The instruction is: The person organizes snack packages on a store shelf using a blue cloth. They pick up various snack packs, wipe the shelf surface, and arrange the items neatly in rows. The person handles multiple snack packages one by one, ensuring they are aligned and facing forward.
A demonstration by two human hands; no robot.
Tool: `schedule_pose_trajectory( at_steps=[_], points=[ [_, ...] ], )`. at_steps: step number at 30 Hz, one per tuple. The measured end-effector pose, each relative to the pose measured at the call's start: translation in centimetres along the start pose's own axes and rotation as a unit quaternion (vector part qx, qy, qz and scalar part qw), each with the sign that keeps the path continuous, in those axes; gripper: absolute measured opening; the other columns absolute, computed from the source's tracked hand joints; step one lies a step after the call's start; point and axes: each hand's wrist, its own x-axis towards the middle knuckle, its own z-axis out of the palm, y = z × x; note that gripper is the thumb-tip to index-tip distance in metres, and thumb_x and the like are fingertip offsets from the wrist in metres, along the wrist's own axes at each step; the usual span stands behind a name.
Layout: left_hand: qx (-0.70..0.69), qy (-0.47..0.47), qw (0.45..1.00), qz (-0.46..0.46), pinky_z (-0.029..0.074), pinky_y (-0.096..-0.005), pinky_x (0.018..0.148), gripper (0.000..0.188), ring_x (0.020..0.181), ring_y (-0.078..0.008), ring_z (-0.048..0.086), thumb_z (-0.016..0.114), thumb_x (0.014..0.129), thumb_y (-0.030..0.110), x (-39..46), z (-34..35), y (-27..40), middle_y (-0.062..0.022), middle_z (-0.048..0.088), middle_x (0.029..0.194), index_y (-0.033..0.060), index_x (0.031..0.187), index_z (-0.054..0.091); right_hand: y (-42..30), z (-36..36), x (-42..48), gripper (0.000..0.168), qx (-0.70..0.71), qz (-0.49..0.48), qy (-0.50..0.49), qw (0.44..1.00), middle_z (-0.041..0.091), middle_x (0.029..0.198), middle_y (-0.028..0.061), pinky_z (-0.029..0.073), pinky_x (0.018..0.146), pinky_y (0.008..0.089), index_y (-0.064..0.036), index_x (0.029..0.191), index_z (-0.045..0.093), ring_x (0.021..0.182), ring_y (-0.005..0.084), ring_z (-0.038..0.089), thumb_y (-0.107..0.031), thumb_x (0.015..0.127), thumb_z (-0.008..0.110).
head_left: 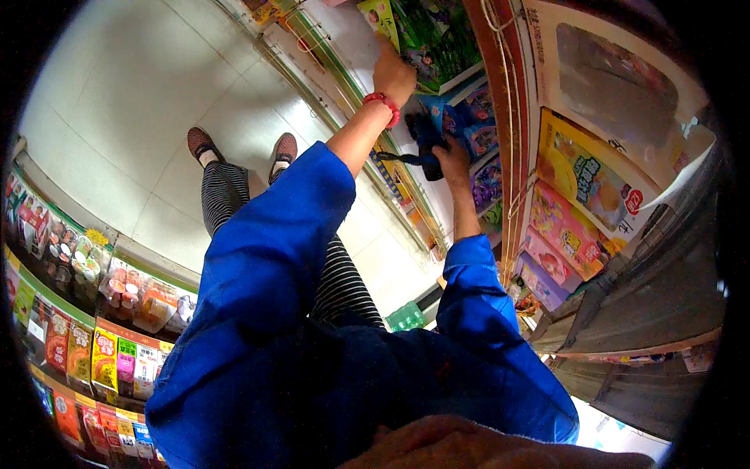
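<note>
My left hand (395,73), with a red beaded bracelet at the wrist, reaches over a shelf. One finger extends to the lower end of a yellow-green packet (379,17); whether it grips the packet cannot be told. Beside the hand lies a large green printed package (436,44). Closer to me, my right hand (454,157) is closed around a dark object (426,132) with a dark strap or handle pointing left. The object's exact kind is unclear. Blue and purple snack packets (483,138) lie just beyond this hand.
A reddish shelf edge with cords (510,117) runs along the right of the hands. Beyond it stand printed cartons (592,170). Shelves of packaged goods (105,357) line the lower left. Pale floor tiles (140,88) and my feet show at upper left.
</note>
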Motion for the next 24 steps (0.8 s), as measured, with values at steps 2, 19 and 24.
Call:
schedule_pose_trajectory(
  at_steps=[2, 19, 24],
  points=[
    [0.017, 0.002, 1.000, 0.010, 0.048, -0.0515, 0.078, 0.080, 0.093, -0.0509, 0.058, 0.052, 0.081, 0.003, 0.3, 0.4, -0.3, -0.0358, 0.059, 0.100, -0.0008, 0.147, 0.007, -0.3, 0.3, -1.0, 0.062, 0.005, 0.016, 0.005, 1.000, 0.061, 0.121, 0.0227, 0.043, 0.096, 0.0378, 0.001, 0.131, 0.052, 0.113, 0.0340, 0.058, -0.024, 0.076, 0.066],
    [0.043, 0.006, 0.999, -0.026, 0.042, -0.0445, 0.096, 0.090, 0.112, -0.0487, 0.049, 0.067, 0.076, 0.011, -1.5, -2.6, 2.3, -0.0355, 0.045, 0.122, 0.0001, 0.148, 0.015, -1.1, 2.8, -1.7, 0.065, -0.023, -0.002, 0.058, 0.998, 0.060, 0.119, 0.0263, 0.043, 0.096, 0.0398, 0.001, 0.128, 0.052, 0.111, 0.0386, 0.058, -0.024, 0.070, 0.068],
    [0.029, 0.279, 0.950, 0.140, 0.039, -0.0422, 0.101, 0.087, 0.121, -0.0448, 0.047, 0.068, 0.076, 0.013, 3.9, -9.9, 5.9, -0.0314, 0.044, 0.134, -0.0042, 0.147, 0.019, -1.1, 2.7, -1.6, 0.068, 0.044, 0.024, -0.010, 0.999, 0.055, 0.124, 0.0278, 0.039, 0.101, 0.0410, 0.001, 0.129, 0.051, 0.117, 0.0400, 0.052, -0.023, 0.068, 0.069]
  ],
)
